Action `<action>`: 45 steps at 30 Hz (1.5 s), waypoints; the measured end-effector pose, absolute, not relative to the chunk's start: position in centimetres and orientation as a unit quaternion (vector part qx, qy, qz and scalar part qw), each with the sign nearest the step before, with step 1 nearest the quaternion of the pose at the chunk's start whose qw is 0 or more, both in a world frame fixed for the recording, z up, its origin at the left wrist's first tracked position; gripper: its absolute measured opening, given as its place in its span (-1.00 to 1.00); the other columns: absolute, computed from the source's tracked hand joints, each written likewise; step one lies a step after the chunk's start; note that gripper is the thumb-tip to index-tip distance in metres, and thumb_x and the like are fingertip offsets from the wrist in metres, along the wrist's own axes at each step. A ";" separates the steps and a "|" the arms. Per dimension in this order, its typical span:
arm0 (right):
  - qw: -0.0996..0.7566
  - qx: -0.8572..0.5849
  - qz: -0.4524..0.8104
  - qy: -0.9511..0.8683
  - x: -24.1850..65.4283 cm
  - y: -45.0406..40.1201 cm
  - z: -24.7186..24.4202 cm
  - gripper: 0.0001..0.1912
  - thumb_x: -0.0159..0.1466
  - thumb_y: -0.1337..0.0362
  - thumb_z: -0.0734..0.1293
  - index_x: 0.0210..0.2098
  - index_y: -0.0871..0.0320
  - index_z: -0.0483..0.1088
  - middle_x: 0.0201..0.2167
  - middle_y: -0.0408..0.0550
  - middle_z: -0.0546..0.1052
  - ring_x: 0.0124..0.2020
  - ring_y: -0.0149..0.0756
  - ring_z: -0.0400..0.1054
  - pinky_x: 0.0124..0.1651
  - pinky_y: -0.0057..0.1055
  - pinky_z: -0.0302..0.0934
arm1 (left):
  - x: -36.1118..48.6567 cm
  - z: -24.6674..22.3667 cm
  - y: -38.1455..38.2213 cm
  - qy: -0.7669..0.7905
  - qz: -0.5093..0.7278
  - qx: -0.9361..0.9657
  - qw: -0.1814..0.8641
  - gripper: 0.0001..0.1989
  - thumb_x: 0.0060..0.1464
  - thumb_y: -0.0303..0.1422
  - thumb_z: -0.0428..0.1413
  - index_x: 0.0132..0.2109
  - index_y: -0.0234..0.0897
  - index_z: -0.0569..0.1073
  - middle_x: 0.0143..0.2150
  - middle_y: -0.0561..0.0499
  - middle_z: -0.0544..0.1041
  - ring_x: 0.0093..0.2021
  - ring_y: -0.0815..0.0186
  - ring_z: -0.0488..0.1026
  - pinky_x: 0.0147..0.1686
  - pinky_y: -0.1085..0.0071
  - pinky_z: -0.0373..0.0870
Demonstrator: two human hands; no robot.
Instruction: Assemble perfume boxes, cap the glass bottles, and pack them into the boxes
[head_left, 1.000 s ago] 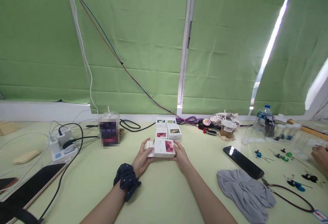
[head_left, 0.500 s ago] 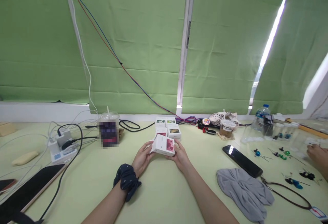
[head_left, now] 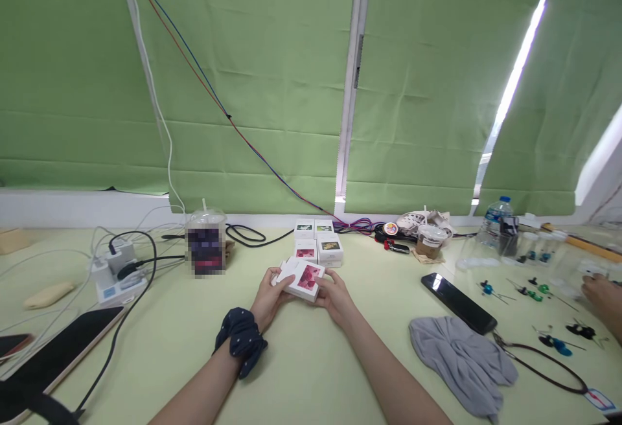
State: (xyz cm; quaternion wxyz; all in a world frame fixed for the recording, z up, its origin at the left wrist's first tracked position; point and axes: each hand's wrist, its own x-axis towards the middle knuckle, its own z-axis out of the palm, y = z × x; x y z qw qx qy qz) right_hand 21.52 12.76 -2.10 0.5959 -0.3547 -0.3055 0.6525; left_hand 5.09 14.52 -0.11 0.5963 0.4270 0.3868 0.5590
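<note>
A small white box with a pink flower picture (head_left: pixel 308 277) is held level just above the table between both hands. My left hand (head_left: pixel 270 294) grips its left side, thumb on the top face. My right hand (head_left: pixel 337 294) closes on the right side, thumb near the picture. Just beyond stand several similar boxes in two columns: one with a pink picture (head_left: pixel 306 254), one with a yellow flower picture (head_left: pixel 330 246), and two more with green pictures (head_left: pixel 304 227) behind them. A dark spotted scrunchie (head_left: pixel 241 339) circles my left wrist.
Power strip and cables (head_left: pixel 119 289) lie left, near a lidded cup (head_left: pixel 205 247). Right are a phone (head_left: pixel 459 302), grey cloth (head_left: pixel 464 363), iced drink (head_left: pixel 430 241), water bottle (head_left: pixel 496 218) and small blue and green parts (head_left: pixel 488 289). Another person's hand (head_left: pixel 601 292) is at the far right.
The held box has come slightly nearer and lies flatter, uncovering more of the boxes behind it. My left thumb now rests on its top face.
</note>
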 end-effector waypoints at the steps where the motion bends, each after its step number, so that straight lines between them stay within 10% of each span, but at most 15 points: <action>1: 0.595 -0.358 0.653 -0.302 21.6 12.8 -2.0 -0.32 -0.14 0.16 0.54 -0.10 0.09 0.20 -0.38 -0.03 0.61 -0.40 -0.14 0.53 -0.33 -0.19 0.40 | 5.1 -0.1 14.5 0.387 0.564 0.428 0.591 -0.47 -0.32 -0.29 0.39 -0.34 -0.20 0.16 -0.27 0.02 0.59 -0.36 0.23 0.57 -0.38 0.27 0.54; 13: 0.600 -0.337 0.663 -0.296 21.5 12.8 -2.2 -0.39 -0.13 0.19 0.56 -0.13 0.17 0.31 -0.33 0.03 0.62 -0.31 -0.14 0.53 -0.22 -0.22 0.38 | 5.2 -0.5 14.9 0.419 0.635 0.452 0.466 -0.41 -0.29 -0.21 0.36 -0.04 -0.26 0.45 -0.13 -0.08 0.56 -0.28 0.25 0.53 -0.34 0.39 0.48; 29: 0.590 -0.325 0.662 -0.328 21.1 12.1 -1.9 -0.26 -0.10 0.26 0.55 0.02 0.13 0.21 -0.38 -0.06 0.59 -0.30 -0.09 0.53 -0.25 -0.10 0.43 | 4.9 -1.5 15.7 0.425 0.649 0.449 0.444 -0.51 -0.21 -0.11 0.29 -0.16 -0.31 0.44 -0.22 -0.10 0.56 -0.38 0.31 0.47 -0.49 0.48 0.37; 45: 0.608 -0.305 0.678 -0.279 21.6 12.2 -1.1 -0.44 -0.21 0.35 0.59 -0.23 0.20 0.39 -0.34 0.01 0.60 -0.34 -0.14 0.51 -0.26 -0.16 0.43 | 5.9 0.5 13.9 0.372 0.652 0.516 0.413 -0.49 -0.14 -0.19 0.29 -0.03 -0.24 0.40 0.04 -0.13 0.48 0.02 0.10 0.44 -0.04 0.29 0.39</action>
